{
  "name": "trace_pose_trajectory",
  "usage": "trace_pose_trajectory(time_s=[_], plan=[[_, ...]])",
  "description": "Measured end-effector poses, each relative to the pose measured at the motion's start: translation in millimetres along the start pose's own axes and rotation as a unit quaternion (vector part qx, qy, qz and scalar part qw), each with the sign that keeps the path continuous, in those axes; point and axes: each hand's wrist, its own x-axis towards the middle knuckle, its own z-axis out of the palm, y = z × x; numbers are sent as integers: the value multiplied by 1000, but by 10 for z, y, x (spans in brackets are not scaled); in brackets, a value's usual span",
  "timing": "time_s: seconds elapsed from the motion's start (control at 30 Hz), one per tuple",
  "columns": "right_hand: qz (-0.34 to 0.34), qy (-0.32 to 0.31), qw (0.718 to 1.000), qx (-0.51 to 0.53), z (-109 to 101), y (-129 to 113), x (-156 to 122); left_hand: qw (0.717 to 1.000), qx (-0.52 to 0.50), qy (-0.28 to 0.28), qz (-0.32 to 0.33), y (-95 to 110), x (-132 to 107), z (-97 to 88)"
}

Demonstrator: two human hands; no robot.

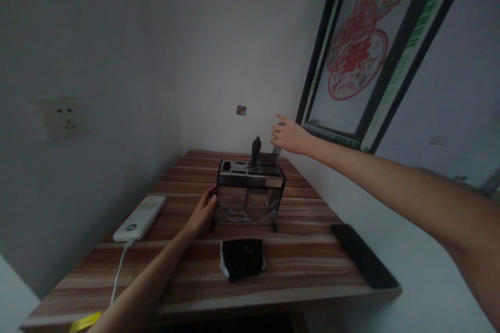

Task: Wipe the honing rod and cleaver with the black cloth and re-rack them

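A knife holder (249, 197) with clear walls and a metal top stands in the middle of the wooden table (183, 166). One black-handled tool (255, 153) sticks upright out of its top. My left hand (203, 212) rests against the holder's left wall, fingers curled round the edge. My right hand (288, 136) is raised above the holder's back right corner, fingers closed on a metal-ended handle. A grey blade (269, 159) reaches down from it to the holder's top.
A white power bank (139, 217) with a cable lies at the left. A black pouch (242, 259) lies in front of the holder, and a flat black device (363, 263) sits at the right edge. Walls close in left and behind; a window (363, 52) is at the right.
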Motion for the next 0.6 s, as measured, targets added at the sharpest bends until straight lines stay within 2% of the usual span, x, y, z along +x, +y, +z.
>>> trace_pose_trajectory(time_s=[0.27, 0.6], plan=[[-7, 8, 1000, 20, 81, -230, 14, 1000, 15, 1, 2, 2, 14, -27], [-3, 0, 999, 39, 96, -396, -13, 999, 35, 9, 4, 47, -1, -22]])
